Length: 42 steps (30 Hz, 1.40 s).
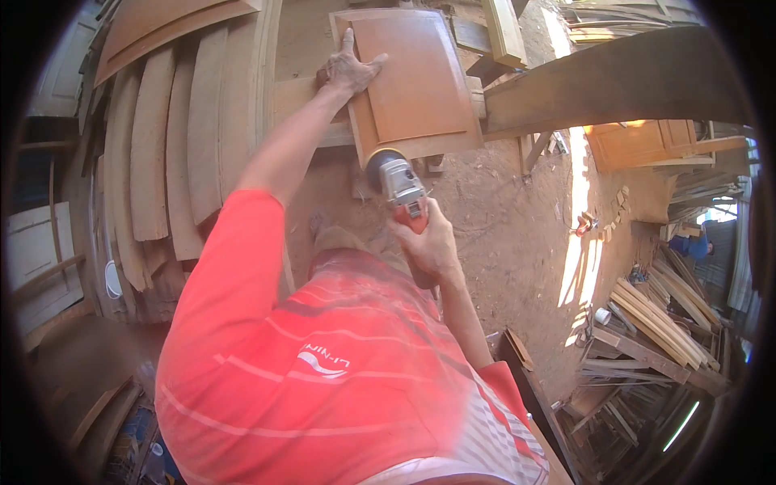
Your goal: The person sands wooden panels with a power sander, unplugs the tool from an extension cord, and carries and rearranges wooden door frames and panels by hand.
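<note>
A reddish-brown wooden panel (420, 77) with a raised middle lies across wooden supports in front of me. My left hand (352, 71) rests on its left side, fingers spread, thumb and forefinger apart. In my right hand (432, 242) is an angle grinder (402, 184) with a red and grey body, gripped around its handle. The grinder's round disc (380, 166) is at the panel's near left corner; whether it touches the wood I cannot tell.
Long planks (166, 137) lean in a row on the left. A thick beam (614, 85) reaches in from the right. Another orange-brown panel (638, 145) and stacked strips of timber (659, 327) are at the right. A person in blue (691, 245) is at the far right.
</note>
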Motion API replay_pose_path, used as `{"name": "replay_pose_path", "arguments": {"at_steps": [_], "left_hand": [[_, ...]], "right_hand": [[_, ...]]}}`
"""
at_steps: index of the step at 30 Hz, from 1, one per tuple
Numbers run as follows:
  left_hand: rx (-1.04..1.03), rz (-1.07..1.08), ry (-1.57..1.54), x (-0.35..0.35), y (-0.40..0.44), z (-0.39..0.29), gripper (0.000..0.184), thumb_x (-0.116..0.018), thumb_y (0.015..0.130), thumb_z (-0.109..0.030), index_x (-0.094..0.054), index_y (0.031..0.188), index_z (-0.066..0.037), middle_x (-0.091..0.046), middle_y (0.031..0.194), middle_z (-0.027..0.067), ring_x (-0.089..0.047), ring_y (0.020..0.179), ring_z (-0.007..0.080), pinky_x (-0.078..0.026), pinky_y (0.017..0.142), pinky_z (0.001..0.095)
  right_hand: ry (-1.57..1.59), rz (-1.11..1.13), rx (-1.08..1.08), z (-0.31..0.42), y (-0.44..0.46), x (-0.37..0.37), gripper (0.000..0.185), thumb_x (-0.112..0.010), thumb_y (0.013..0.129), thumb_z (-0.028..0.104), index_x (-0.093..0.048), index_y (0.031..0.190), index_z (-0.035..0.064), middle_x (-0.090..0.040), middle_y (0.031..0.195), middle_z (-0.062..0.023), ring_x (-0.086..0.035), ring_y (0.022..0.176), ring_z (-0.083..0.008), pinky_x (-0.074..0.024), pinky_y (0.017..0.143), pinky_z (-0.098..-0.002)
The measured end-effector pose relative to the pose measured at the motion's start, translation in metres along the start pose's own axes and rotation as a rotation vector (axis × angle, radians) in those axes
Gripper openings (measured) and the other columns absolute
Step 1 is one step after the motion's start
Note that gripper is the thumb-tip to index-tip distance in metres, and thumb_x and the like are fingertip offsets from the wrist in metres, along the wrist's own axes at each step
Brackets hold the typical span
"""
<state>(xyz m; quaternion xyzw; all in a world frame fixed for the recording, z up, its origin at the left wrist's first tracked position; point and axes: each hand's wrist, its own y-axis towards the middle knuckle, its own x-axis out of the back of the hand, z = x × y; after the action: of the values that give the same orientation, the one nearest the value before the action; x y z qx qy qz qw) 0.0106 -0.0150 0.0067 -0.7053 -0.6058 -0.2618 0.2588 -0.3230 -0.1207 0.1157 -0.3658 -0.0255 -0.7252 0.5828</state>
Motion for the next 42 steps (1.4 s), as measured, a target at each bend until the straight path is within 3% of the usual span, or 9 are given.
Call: {"name": "replay_pose_path", "arguments": {"at_steps": [3, 6, 11, 17, 22, 25, 33, 40, 42], "left_hand": [[0.006, 0.024, 0.042, 0.000, 0.008, 0.000, 0.116, -0.068, 0.078, -0.075, -0.022, 0.165, -0.013, -0.063, 0.137, 0.0262, -0.061, 0.128, 0.0420, -0.047, 0.109, 0.0493], [0.021, 0.044, 0.095, 0.000, 0.006, 0.001, 0.116, -0.068, 0.079, -0.075, -0.021, 0.165, -0.015, -0.063, 0.137, 0.0249, -0.061, 0.127, 0.0408, -0.049, 0.108, 0.0492], [0.086, 0.091, 0.174, 0.014, -0.002, -0.015, 0.115, -0.065, 0.079, -0.076, -0.020, 0.166, -0.018, -0.063, 0.137, 0.0240, -0.062, 0.127, 0.0386, -0.049, 0.107, 0.0488], [0.111, 0.061, 0.162, 0.010, -0.003, -0.004, 0.115, -0.064, 0.077, -0.080, -0.021, 0.166, -0.021, -0.064, 0.137, 0.0245, -0.062, 0.127, 0.0400, -0.048, 0.108, 0.0502], [0.035, 0.085, 0.068, 0.009, 0.001, 0.000, 0.115, -0.065, 0.077, -0.077, -0.020, 0.166, -0.021, -0.066, 0.133, 0.0240, -0.062, 0.127, 0.0389, -0.047, 0.109, 0.0509], [0.012, 0.025, 0.083, 0.002, 0.003, 0.005, 0.115, -0.066, 0.077, -0.077, -0.021, 0.166, -0.020, -0.067, 0.130, 0.0235, -0.063, 0.126, 0.0384, -0.046, 0.110, 0.0510], [0.011, 0.051, -0.004, 0.007, -0.001, 0.002, 0.117, -0.069, 0.076, -0.075, -0.022, 0.165, -0.014, -0.064, 0.136, 0.0242, -0.061, 0.128, 0.0387, -0.046, 0.111, 0.0493], [0.002, 0.037, 0.016, -0.004, 0.008, 0.012, 0.117, -0.072, 0.077, -0.073, -0.025, 0.163, -0.010, -0.063, 0.135, 0.0293, -0.059, 0.130, 0.0422, -0.045, 0.113, 0.0500], [-0.024, 0.011, -0.005, -0.007, 0.010, 0.013, 0.117, -0.072, 0.076, -0.073, -0.025, 0.164, -0.010, -0.063, 0.135, 0.0292, -0.059, 0.130, 0.0424, -0.045, 0.112, 0.0497]], "right_hand": [[-0.045, 0.007, -0.035, 0.002, -0.002, -0.002, 0.052, -0.083, 0.081, 0.032, -0.062, 0.117, 0.0006, -0.073, 0.104, -0.0148, -0.070, 0.100, -0.0226, -0.0532, 0.090, -0.0370], [0.088, -0.068, -0.048, -0.009, 0.002, 0.024, 0.059, -0.083, 0.081, 0.034, -0.060, 0.125, 0.0018, -0.074, 0.107, -0.0204, -0.073, 0.103, -0.0312, -0.0549, 0.090, -0.0414], [0.191, -0.113, -0.144, -0.026, 0.013, 0.042, 0.056, -0.084, 0.081, 0.034, -0.063, 0.122, 0.0019, -0.075, 0.107, -0.0195, -0.073, 0.103, -0.0302, -0.0549, 0.090, -0.0411], [-0.080, 0.029, 0.072, -0.018, 0.001, 0.015, 0.057, -0.084, 0.080, 0.035, -0.062, 0.121, 0.0022, -0.074, 0.110, -0.0209, -0.073, 0.105, -0.0319, -0.0546, 0.090, -0.0411], [0.287, -0.115, 0.034, -0.063, 0.024, 0.049, 0.045, -0.081, 0.085, 0.024, -0.063, 0.119, 0.0017, -0.071, 0.099, -0.0086, -0.068, 0.088, -0.0168, -0.0533, 0.080, -0.0317], [0.301, -0.142, -0.006, -0.054, 0.032, 0.068, 0.040, -0.079, 0.087, 0.020, -0.063, 0.119, 0.0013, -0.067, 0.096, -0.0032, -0.061, 0.084, -0.0101, -0.0511, 0.076, -0.0275], [0.164, -0.003, 0.046, -0.012, 0.007, 0.018, 0.044, -0.082, 0.083, 0.029, -0.062, 0.110, -0.0001, -0.071, 0.097, -0.0111, -0.067, 0.090, -0.0185, -0.0532, 0.082, -0.0351], [-0.010, 0.026, -0.014, 0.003, 0.013, 0.022, 0.044, -0.081, 0.085, 0.026, -0.063, 0.117, -0.0003, -0.070, 0.102, -0.0084, -0.064, 0.095, -0.0142, -0.0519, 0.086, -0.0331], [0.028, -0.027, 0.034, -0.005, 0.021, 0.030, 0.050, -0.082, 0.082, 0.035, -0.063, 0.113, 0.0003, -0.073, 0.102, -0.0174, -0.071, 0.096, -0.0272, -0.0538, 0.086, -0.0398]]}}
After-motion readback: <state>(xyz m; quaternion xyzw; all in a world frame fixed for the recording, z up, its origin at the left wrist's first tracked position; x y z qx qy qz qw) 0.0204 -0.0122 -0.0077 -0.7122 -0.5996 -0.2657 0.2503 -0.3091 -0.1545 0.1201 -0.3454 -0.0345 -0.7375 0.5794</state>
